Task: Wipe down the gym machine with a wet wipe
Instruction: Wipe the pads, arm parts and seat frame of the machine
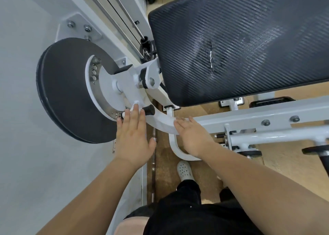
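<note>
The white gym machine fills the view, with a black round cam disc at left and a black padded seat at upper right. My left hand lies flat with straight fingers, pressing a white wet wipe against the machine's pivot arm beside a black knob. Only a small edge of the wipe shows past my fingertips. My right hand rests with straight fingers on the curved white frame tube, holding nothing.
A grey wall runs along the left. Below is a tan floor with my white shoe and black shorts. A black roller pad sticks out at the right edge. Cables run down the machine's upright at top.
</note>
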The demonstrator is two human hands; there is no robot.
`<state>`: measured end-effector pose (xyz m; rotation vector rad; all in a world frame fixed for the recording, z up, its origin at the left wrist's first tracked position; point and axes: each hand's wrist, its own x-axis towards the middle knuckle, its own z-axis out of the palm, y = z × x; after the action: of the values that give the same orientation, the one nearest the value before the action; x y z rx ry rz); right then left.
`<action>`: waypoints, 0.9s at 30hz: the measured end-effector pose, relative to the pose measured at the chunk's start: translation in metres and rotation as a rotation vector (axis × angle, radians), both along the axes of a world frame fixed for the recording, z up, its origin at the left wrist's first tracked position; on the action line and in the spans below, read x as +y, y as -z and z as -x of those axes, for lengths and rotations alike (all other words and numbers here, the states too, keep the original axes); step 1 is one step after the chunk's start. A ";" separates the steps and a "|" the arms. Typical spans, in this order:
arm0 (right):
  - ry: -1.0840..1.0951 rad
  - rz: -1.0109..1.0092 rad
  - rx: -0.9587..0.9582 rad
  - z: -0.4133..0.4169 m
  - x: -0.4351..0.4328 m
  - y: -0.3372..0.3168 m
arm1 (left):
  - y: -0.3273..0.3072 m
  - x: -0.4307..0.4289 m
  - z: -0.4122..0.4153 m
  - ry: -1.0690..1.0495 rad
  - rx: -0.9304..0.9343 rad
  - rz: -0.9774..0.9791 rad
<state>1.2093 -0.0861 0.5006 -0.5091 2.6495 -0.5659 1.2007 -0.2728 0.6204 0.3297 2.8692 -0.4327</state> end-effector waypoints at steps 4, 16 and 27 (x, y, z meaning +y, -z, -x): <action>0.078 0.042 0.008 -0.005 0.025 -0.035 | -0.007 0.013 -0.018 0.013 0.020 -0.112; 0.052 0.404 0.689 0.020 -0.026 -0.167 | -0.132 0.003 0.020 -0.613 -0.080 -1.571; 0.394 0.761 0.452 0.054 -0.120 -0.223 | -0.146 -0.078 0.098 -0.631 -0.370 -1.985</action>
<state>1.1556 -0.2064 0.7235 -0.3298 2.8934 -1.7977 1.1028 -0.3507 0.7665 -0.2465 1.7582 2.2182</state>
